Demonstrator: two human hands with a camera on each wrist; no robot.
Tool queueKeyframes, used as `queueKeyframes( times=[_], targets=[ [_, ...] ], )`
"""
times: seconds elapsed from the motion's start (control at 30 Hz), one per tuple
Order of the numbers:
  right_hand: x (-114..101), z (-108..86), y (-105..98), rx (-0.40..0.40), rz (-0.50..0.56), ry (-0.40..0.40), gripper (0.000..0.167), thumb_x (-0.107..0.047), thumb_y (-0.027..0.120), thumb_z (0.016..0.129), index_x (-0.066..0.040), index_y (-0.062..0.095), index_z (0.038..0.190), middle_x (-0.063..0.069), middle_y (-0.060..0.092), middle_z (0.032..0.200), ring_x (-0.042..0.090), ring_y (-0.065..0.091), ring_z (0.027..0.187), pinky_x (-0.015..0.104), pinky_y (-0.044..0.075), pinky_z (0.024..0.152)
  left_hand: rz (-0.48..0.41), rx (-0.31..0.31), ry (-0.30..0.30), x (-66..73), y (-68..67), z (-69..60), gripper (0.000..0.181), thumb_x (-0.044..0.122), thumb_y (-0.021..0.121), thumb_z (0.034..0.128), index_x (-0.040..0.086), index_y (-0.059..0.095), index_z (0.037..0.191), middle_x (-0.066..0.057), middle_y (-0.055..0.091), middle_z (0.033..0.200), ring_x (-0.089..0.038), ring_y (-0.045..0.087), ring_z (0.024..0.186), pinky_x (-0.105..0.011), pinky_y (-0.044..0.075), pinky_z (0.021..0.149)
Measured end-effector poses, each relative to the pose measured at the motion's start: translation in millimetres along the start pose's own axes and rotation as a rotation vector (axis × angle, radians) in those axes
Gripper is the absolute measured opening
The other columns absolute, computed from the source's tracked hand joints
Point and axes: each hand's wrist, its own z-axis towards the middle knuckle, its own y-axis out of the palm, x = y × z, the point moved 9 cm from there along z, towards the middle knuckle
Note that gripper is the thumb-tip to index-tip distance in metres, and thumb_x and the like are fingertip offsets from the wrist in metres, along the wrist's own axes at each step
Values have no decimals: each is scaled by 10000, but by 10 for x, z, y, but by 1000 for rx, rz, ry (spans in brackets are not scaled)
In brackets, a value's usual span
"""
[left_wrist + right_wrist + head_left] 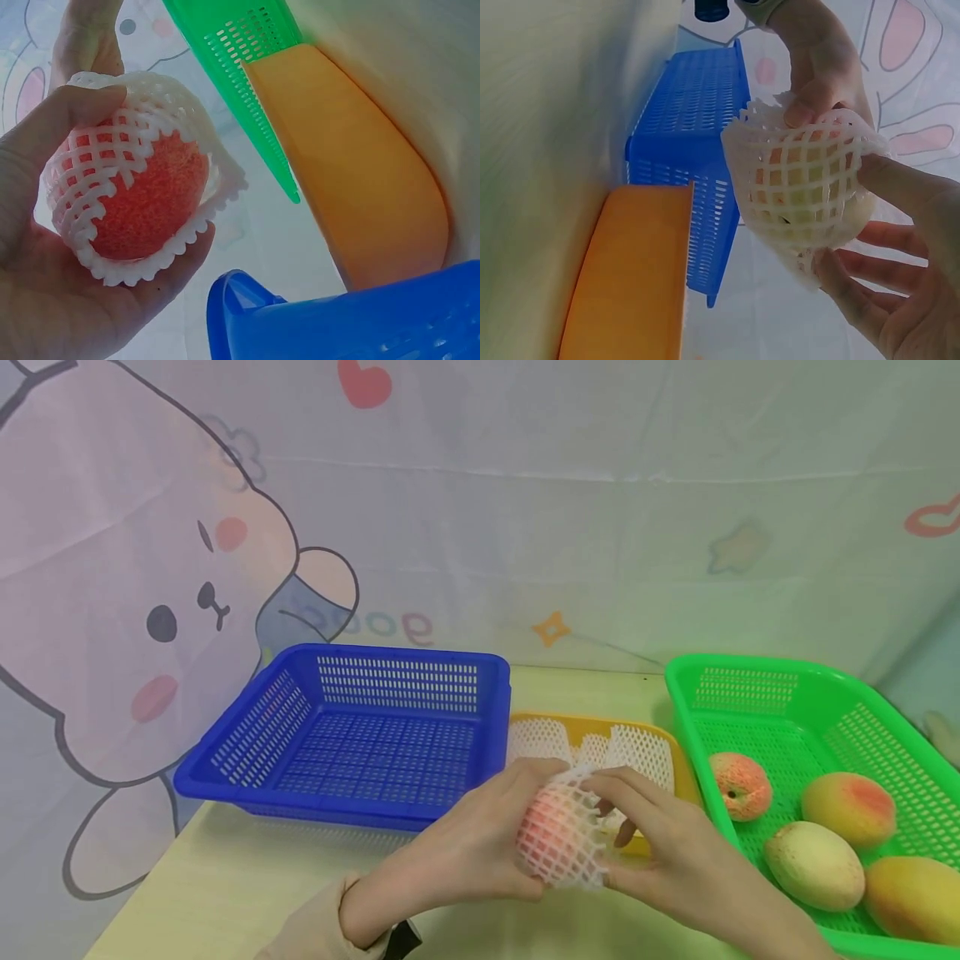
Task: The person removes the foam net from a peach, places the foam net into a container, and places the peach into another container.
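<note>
A reddish peach (546, 828) is held above the table in front of me, partly covered by a white foam net sleeve (583, 852). My left hand (472, 839) grips the sleeved fruit from the left, thumb on the mesh (97, 169). In the left wrist view the peach's red side (161, 199) shows bare at the sleeve's open end. From the right, my right hand (678, 847) pinches the net's edge with curled fingers. The right wrist view shows the mesh (802, 176) stretched over the paler side, with fingertips on both sides of it.
At the left stands a blue basket (341, 806). A yellow-orange tray (686, 777) behind the hands holds several white foam nets (641, 756). On the right, a green basket (780, 735) contains a peach (741, 787) and mango-like fruits (847, 810). A printed cloth (525, 510) hangs behind.
</note>
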Motion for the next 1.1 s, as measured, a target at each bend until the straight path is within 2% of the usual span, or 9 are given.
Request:
queueKeyframes(
  times=[0.13, 0.27, 0.5, 0.63, 0.77, 0.9, 1.0, 1.1],
  targets=[
    [-13, 2, 9, 3, -47, -4, 694, -83, 841, 607, -126, 531, 1227, -72, 575, 1139, 27, 587, 845, 100, 481, 719, -3, -7, -27, -17, 8, -2, 1046, 167, 861, 560, 146, 308, 1448, 9, 498, 1339, -90, 526, 1128, -263, 474, 987],
    [-1, -6, 16, 5, -85, 10, 708, -144, 860, 595, -126, 530, 1221, -84, 567, 1149, 40, 605, 870, 132, 504, 747, 0, -14, -56, -34, 20, 1, 1106, 202, 865, 578, 115, 245, 1489, -23, 495, 1353, -110, 534, 1133, -275, 478, 987],
    [17, -15, 40, -23, -91, 51, 718, -227, 873, 600, -133, 519, 1217, -104, 537, 1180, 48, 615, 928, 213, 550, 757, -23, -4, -68, -8, 4, -7, 1131, 259, 884, 591, 111, 228, 1500, -34, 502, 1341, -121, 543, 1140, -271, 476, 987],
    [25, -30, 44, -35, -151, 70, 768, -210, 878, 549, -119, 512, 1219, -62, 544, 1202, 63, 616, 936, 249, 555, 755, -19, -5, -69, 9, -12, -13, 1144, 266, 886, 595, 112, 213, 1508, -39, 503, 1341, -125, 546, 1137, -270, 479, 979],
    [75, -70, 72, -65, -215, 119, 815, -250, 896, 529, -102, 516, 1235, 59, 569, 1274, 174, 617, 1069, 367, 560, 813, -32, -8, -68, 22, -20, -21, 1155, 243, 884, 592, 116, 200, 1514, -38, 501, 1336, -118, 546, 1128, -266, 482, 973],
    [138, -122, 121, -109, -216, 176, 818, -295, 894, 555, -98, 519, 1255, 163, 536, 1349, 313, 568, 1198, 491, 534, 866, -51, -12, -63, 36, -13, -26, 1175, 252, 887, 595, 118, 177, 1522, -39, 494, 1347, -116, 543, 1143, -265, 474, 984],
    [130, -124, 120, -101, -229, 161, 790, -331, 884, 569, -105, 523, 1234, 154, 537, 1341, 299, 578, 1172, 487, 536, 855, -40, -11, -54, 48, -10, -25, 1189, 267, 891, 595, 111, 167, 1524, -46, 492, 1360, -122, 541, 1162, -269, 467, 995],
    [79, -102, 86, -61, -279, 109, 780, -379, 880, 551, -106, 530, 1192, 134, 570, 1287, 269, 598, 1118, 471, 541, 833, -23, -14, -44, 57, -11, -22, 1191, 265, 893, 590, 107, 169, 1523, -47, 493, 1361, -125, 543, 1163, -268, 465, 998]
  ],
)
